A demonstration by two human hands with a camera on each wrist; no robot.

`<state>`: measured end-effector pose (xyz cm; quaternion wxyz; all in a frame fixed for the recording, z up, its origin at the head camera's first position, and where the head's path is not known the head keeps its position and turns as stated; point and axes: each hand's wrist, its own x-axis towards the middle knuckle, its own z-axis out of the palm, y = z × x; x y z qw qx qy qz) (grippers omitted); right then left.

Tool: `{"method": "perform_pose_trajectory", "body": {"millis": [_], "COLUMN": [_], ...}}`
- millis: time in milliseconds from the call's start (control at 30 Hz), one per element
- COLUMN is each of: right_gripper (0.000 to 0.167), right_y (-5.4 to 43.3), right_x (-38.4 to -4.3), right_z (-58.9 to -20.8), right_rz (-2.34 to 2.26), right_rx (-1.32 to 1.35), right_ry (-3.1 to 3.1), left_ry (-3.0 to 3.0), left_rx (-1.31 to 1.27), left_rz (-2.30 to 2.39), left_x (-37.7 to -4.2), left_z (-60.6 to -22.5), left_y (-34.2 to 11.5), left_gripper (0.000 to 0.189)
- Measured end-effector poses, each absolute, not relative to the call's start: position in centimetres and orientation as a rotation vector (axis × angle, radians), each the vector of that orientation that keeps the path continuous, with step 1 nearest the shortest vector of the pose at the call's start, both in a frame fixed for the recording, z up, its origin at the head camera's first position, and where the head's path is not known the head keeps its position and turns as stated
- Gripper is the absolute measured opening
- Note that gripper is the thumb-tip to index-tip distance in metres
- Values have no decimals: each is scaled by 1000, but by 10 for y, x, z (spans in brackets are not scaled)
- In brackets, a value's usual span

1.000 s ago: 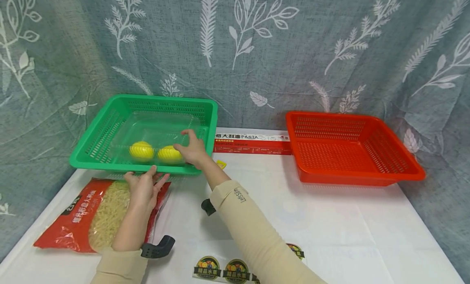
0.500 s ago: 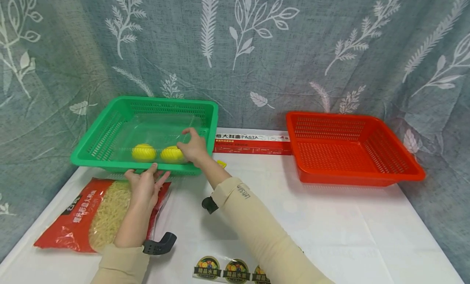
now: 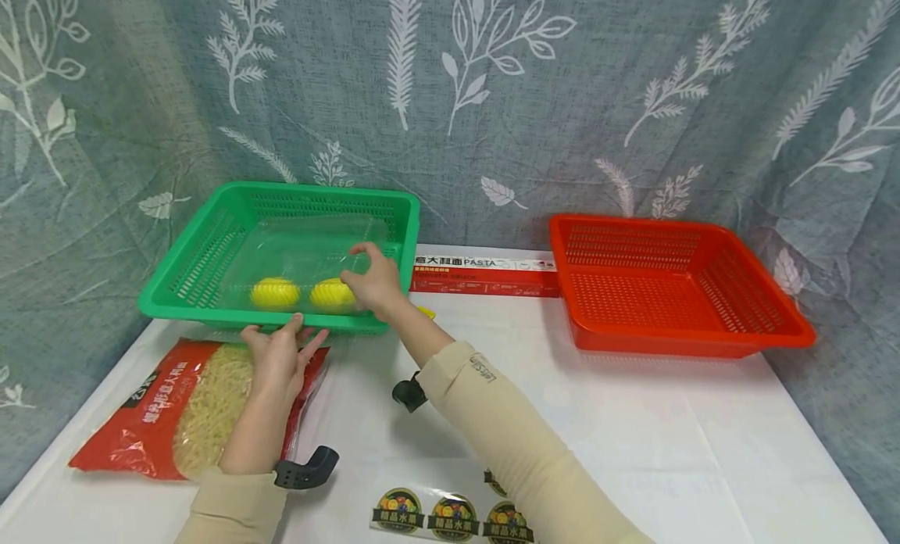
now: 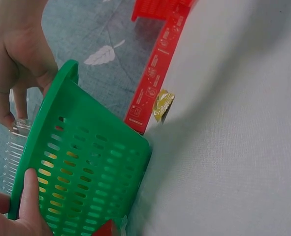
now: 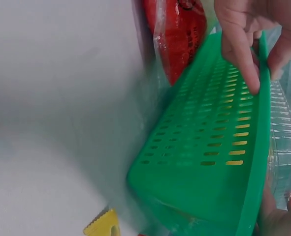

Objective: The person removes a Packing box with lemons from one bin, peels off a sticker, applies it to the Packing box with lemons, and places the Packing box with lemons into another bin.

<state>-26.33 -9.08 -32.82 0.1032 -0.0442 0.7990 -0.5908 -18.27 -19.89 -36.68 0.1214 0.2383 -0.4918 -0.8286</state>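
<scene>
A green perforated basket [image 3: 162,302] stands at the left of the table. Inside it lies a clear plastic box [image 3: 302,243], through which two round, ridged yellow things [image 3: 275,293] show. My left hand [image 3: 274,360] holds the basket's front rim, with fingers against the outer wall and the thumb over the rim in the right wrist view. My right hand [image 3: 380,286] reaches over the basket's front right corner. Its fingertips grip the right edge of the clear box, as the left wrist view shows; part of this grip is hidden behind the rim.
A red bag of pasta [image 3: 158,415] lies in front of the green basket. To the right stands a red basket [image 3: 647,337]. A long red pasta box [image 3: 485,282] lies between the baskets, near a small yellow packet [image 4: 163,105]. Fruit stickers [image 3: 453,518] lie at the front.
The clear box and its yellow contents have shifted very slightly to the right in the basket. Both hands keep nearly the same places, and the head view has moved a little.
</scene>
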Motion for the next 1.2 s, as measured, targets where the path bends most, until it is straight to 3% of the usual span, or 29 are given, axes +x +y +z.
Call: {"method": "perform_pose_trajectory", "body": {"millis": [1200], "right_gripper": [37], "right_y": [-42], "right_x": [-256], "right_z": [-296], "right_rz": [-1973], "right_rx": [-198], "right_ry": [2011], "left_ry": [-1446], "left_rx": [730], "left_rz": [-2404], "left_x": [-190], "left_z": [-364], "left_y": [-197], "left_gripper": [52]}}
